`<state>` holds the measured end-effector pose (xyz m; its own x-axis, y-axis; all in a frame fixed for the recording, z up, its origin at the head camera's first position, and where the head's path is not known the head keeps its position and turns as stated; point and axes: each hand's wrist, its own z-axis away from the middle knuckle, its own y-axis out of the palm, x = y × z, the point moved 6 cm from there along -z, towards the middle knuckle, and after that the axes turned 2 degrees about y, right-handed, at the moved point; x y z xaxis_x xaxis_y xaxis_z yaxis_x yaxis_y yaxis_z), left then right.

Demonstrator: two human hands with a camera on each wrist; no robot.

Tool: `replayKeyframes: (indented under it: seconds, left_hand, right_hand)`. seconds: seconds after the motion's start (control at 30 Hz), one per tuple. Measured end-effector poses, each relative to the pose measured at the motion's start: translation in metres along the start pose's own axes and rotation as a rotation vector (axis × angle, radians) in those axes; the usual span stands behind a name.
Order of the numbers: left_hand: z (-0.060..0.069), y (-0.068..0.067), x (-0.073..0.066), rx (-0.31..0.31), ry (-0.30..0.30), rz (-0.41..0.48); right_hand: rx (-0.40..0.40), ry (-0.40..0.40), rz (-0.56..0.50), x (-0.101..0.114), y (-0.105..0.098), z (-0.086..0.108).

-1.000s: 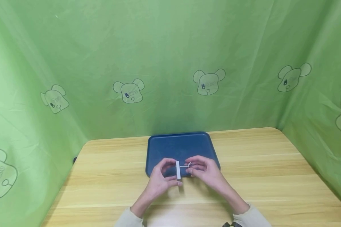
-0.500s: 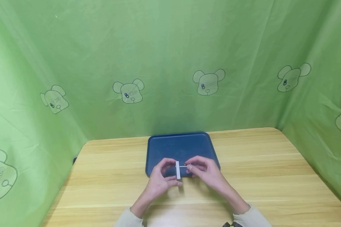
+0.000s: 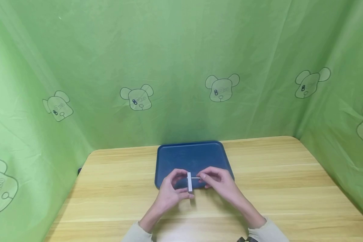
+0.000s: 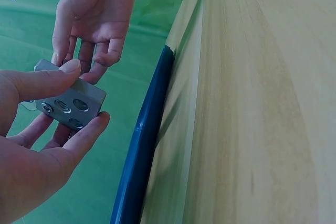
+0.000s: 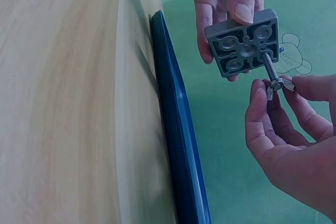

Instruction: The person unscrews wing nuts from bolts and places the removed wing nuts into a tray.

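My left hand [image 3: 168, 193] grips a small square grey metal block [image 5: 241, 43] by its edges, standing upright above the tray's near edge. Its underside, seen in the right wrist view, has a ribbed pattern with several round holes. Out of one corner hole runs a threaded bolt [image 5: 269, 66], pointing toward my right hand [image 3: 222, 181]. A wing nut [image 5: 277, 84] sits on the bolt's end, apart from the block. My right thumb and fingers pinch its wings. In the head view the thumb covers the wing nut. Round holes also mark the block's other face [image 4: 71, 103] in the left wrist view.
A blue tray [image 3: 189, 151] lies on the wooden table [image 3: 115, 188], beneath and behind the hands. Green curtains [image 3: 175, 60] with printed bear heads enclose the table at the back and sides.
My right thumb has moved up and over the wing nut, which showed between the fingers a second ago. My left hand and the block have stayed in place.
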<state>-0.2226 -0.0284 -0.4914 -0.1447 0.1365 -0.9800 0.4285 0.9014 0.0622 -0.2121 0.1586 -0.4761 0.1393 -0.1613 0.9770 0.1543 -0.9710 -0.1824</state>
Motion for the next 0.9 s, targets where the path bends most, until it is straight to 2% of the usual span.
replayKeyframes:
  seconds: [0.53, 0.9]
  left_hand:
    - [0.0002, -0.0018, 0.0007, -0.009, -0.007, -0.018]
    - [-0.0002, -0.0016, -0.0003, -0.004, -0.005, -0.006]
  right_hand:
    - [0.014, -0.046, -0.031, 0.0016, 0.0014, 0.0008]
    - [0.029, -0.045, -0.041, 0.0016, 0.0024, 0.0005]
